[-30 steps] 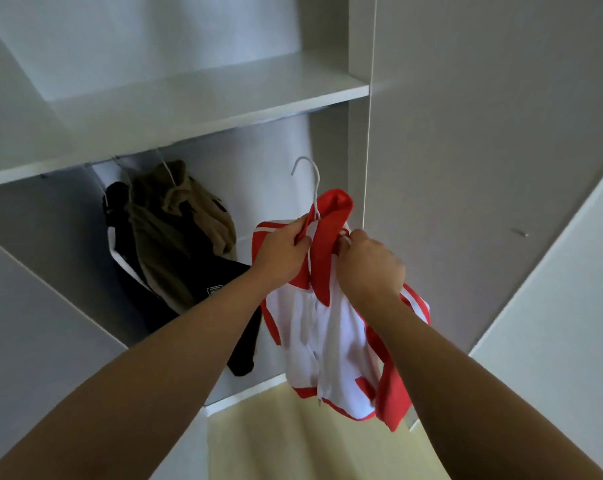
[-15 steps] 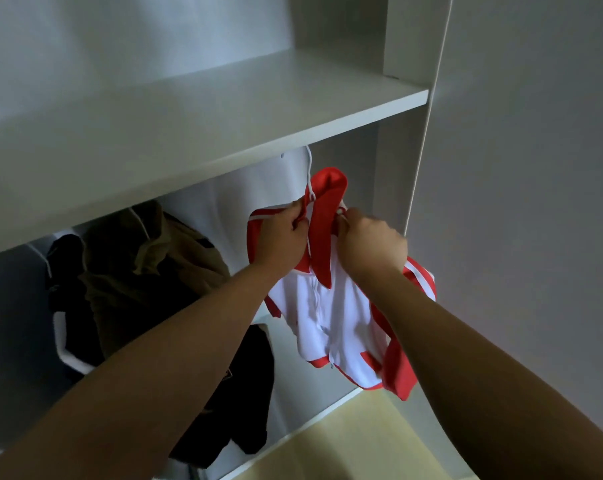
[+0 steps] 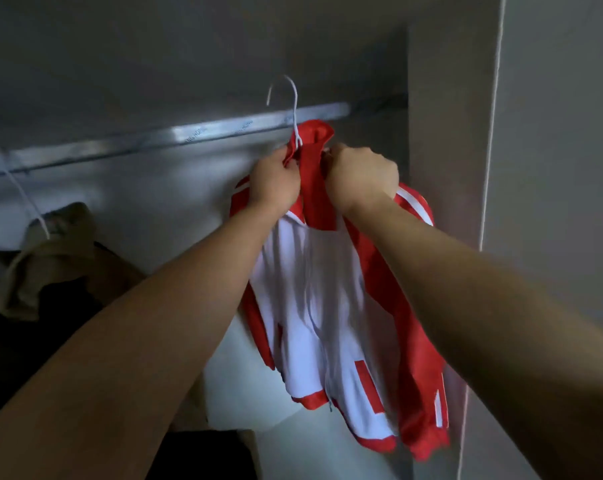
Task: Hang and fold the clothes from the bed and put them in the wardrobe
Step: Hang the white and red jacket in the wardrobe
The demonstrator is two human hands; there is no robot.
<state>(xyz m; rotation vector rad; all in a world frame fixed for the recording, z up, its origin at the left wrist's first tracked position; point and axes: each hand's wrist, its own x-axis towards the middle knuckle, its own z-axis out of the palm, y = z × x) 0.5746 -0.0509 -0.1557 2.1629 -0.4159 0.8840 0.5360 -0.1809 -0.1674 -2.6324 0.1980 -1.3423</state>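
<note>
Jacket [image 3: 314, 289] and hanger [image 3: 295, 109] now up by rail [image 3: 189, 133], collar clutched in left hand [image 3: 276, 181] and right hand [image 3: 362, 174]

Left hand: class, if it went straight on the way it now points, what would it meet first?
Likely the metal wardrobe rail, above the left hand gripping the red-and-white jacket by its collar; depth is unclear.

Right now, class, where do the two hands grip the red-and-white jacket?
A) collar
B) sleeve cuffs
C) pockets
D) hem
A: the left hand and right hand both grip the red-and-white jacket at its red collar, just below the white wire hanger.
</note>
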